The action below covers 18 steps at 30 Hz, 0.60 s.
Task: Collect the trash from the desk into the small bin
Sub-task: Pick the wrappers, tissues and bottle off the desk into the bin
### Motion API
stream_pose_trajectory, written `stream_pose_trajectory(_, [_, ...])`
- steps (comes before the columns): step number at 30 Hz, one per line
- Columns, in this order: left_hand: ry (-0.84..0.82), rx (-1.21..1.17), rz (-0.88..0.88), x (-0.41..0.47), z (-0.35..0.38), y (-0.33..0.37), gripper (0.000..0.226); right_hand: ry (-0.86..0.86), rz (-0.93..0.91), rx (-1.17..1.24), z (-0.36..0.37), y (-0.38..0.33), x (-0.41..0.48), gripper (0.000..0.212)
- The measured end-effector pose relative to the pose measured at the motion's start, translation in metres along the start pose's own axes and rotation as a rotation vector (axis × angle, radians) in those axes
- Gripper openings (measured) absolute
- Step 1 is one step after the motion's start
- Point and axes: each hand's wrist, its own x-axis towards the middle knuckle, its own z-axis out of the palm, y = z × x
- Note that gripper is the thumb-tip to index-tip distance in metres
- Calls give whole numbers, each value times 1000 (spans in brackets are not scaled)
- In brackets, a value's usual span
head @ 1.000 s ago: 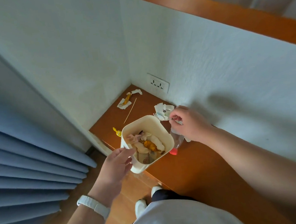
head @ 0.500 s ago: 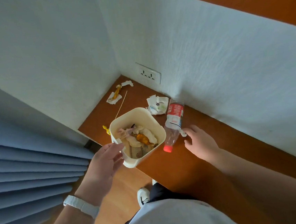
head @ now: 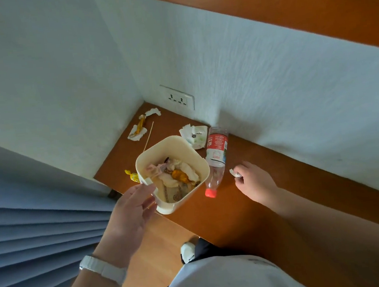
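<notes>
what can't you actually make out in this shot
Head view, the only one:
- yellow wrapper: partly hidden behind the small bin's wall.
- bottle label: print too small to read.
- white scrap pinched by the right hand: too small to identify.
- lower trash in the bin: covered by what lies on top.
- desk: cut off by the right edge.

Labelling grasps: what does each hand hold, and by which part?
Left hand grips the small bin by its near-left rim corner. Right hand pinches a small white scrap by one end.
</notes>
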Motion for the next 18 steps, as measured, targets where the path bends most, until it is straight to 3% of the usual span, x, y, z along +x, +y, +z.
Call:
stream_pose_trajectory(5, [-41, -15, 7, 2, -5, -2, 23, 133, 23, 124, -36, -23, -11, 21])
stream_pose_trajectory(11, [-76, -2, 32, -3, -14, -5, 21, 320, -164, 306, -96, -88, -15, 21])
stream_pose_trajectory(18, [-105, 36, 31, -20, -16, -6, 19, 195, -437, 159, -121, -149, -2, 21])
